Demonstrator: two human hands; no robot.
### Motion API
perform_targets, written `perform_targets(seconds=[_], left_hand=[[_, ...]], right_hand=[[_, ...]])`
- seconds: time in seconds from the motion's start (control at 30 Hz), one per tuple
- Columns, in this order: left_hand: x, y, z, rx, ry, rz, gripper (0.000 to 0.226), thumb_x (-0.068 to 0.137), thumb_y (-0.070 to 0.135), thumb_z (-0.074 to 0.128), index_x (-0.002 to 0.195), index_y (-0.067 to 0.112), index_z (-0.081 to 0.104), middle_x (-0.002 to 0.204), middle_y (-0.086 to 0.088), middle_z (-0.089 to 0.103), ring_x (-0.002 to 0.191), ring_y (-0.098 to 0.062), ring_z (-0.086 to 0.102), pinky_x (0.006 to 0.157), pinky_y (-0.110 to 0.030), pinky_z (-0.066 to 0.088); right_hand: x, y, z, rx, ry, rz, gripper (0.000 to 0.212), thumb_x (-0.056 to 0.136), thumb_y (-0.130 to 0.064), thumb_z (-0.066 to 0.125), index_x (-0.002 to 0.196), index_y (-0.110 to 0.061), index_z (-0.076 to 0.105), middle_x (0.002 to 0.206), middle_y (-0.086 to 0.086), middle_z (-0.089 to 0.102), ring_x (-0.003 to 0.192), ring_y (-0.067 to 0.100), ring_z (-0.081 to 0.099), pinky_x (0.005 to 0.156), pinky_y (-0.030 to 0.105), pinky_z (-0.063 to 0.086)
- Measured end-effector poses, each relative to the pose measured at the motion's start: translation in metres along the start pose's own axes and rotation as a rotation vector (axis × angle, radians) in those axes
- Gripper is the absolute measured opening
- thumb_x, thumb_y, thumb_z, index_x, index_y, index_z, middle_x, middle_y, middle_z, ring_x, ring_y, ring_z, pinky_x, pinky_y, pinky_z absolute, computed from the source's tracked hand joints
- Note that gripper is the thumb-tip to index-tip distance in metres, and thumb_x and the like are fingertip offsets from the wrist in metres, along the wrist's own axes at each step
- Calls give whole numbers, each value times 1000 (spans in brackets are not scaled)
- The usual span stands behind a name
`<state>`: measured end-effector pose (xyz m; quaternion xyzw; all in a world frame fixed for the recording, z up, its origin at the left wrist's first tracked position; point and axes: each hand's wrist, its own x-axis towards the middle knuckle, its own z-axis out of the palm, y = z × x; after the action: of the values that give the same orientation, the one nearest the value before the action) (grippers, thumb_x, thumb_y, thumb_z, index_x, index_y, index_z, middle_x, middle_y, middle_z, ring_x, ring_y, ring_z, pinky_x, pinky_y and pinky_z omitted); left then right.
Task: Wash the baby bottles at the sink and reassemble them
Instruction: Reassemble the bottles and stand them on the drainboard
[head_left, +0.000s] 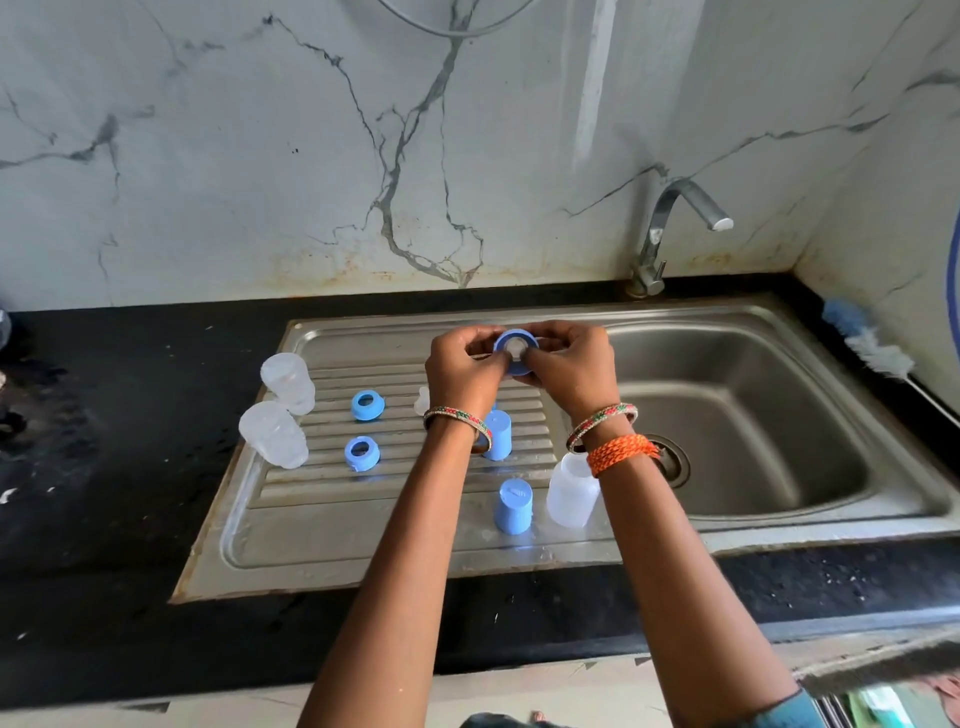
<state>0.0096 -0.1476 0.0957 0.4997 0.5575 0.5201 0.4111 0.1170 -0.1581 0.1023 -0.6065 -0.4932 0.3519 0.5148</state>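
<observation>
Two hands meet at centre frame over the drainboard (322, 540): left hand (464, 370) and right hand (569, 368) both pinch one blue collar ring (511, 349) with a pale teat seated in it. Lower centre: two blue caps (513, 506), one clear bottle (571, 491). Left: two more bottles (274, 435), two rings (362, 453).

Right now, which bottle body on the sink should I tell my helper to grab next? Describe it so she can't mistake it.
Start at the steel sink's ribbed drainboard. Go to its near right corner, beside the basin. The bottle body stands there upright by a blue cap, under the right hand's wrist; the other two clear bottles lie at the far left edge.
</observation>
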Motion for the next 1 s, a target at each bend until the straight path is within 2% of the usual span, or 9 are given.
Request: perform_targets(seconds=[0.17, 0.4, 0.5, 0.57, 0.67, 0.73, 0.83, 0.9, 1.0], left_hand=[[4, -2, -6, -50, -97, -41, 13, 87, 3, 61, 90, 13, 69, 87, -10, 70, 84, -25, 68, 70, -32, 58], [-1, -5, 9, 97, -4, 31, 15, 83, 3, 65, 95, 4, 73, 87, -12, 72, 81, -26, 70, 75, -44, 58], [-2, -7, 9, 118, 17, 48, 16, 81, 3, 66, 95, 5, 74, 86, -10, 73, 82, -22, 70, 77, -39, 58], [-4, -7, 8, 124, 23, 73, 19, 79, 0, 67, 95, 6, 75, 86, -6, 73, 84, -17, 69, 79, -32, 57], [-7, -8, 10, 46, -26, 133, 19, 78, -4, 68, 95, 3, 74, 88, -5, 72, 80, -7, 67, 80, -25, 55], [-13, -10, 16, -20, -71, 157, 21, 77, -7, 68, 97, 0, 73, 88, -3, 70, 73, 3, 65, 76, -17, 53], [-23, -16, 26, -79, -163, 153, 24, 77, -11, 66, 100, -6, 69, 93, -9, 68, 70, 9, 63, 73, -10, 49], [-25, -22, 28, -4, -260, 177, 23, 80, -10, 65, 102, -7, 69, 98, -11, 68, 81, 4, 64, 77, -8, 46], [-25, -34, 21, 137, -485, 184, 32, 85, -4, 64, 117, -2, 63, 116, -7, 65, 109, -11, 59, 93, -11, 42]], right_hand=[[-1, -2, -7, 85, -132, 76, 18, 85, 0, 60, 99, -7, 70, 80, 9, 70, 78, 22, 72, 70, 29, 60], [-8, 1, -3, -119, 115, -60, 14, 78, -2, 65, 89, -7, 73, 73, 5, 69, 68, 19, 70, 67, 38, 60], [-8, -3, -14, -197, -18, -33, 16, 81, -4, 67, 96, -8, 70, 77, 5, 67, 74, 20, 70, 72, 36, 60], [-8, -5, -27, -85, -158, 49, 25, 82, -10, 72, 105, -6, 65, 82, 9, 62, 79, 23, 67, 74, 35, 59], [-13, -2, -47, 337, -274, 213, 43, 86, -11, 68, 125, -4, 50, 93, 16, 55, 84, 24, 63, 73, 32, 59], [-14, 4, -60, 385, -335, 251, 44, 87, -7, 65, 128, -6, 47, 101, 20, 54, 85, 24, 64, 73, 30, 58], [-14, 8, -77, 280, -458, 301, 40, 85, 0, 64, 123, -6, 54, 106, 21, 58, 80, 18, 66, 68, 22, 56], [-12, 9, -84, 164, -506, 303, 38, 82, 4, 66, 119, -4, 58, 108, 23, 62, 78, 18, 66, 67, 22, 57], [-9, 15, -88, -407, -429, 53, 40, 75, -9, 78, 112, -13, 66, 104, 16, 68, 77, 15, 63, 71, 23, 55]])
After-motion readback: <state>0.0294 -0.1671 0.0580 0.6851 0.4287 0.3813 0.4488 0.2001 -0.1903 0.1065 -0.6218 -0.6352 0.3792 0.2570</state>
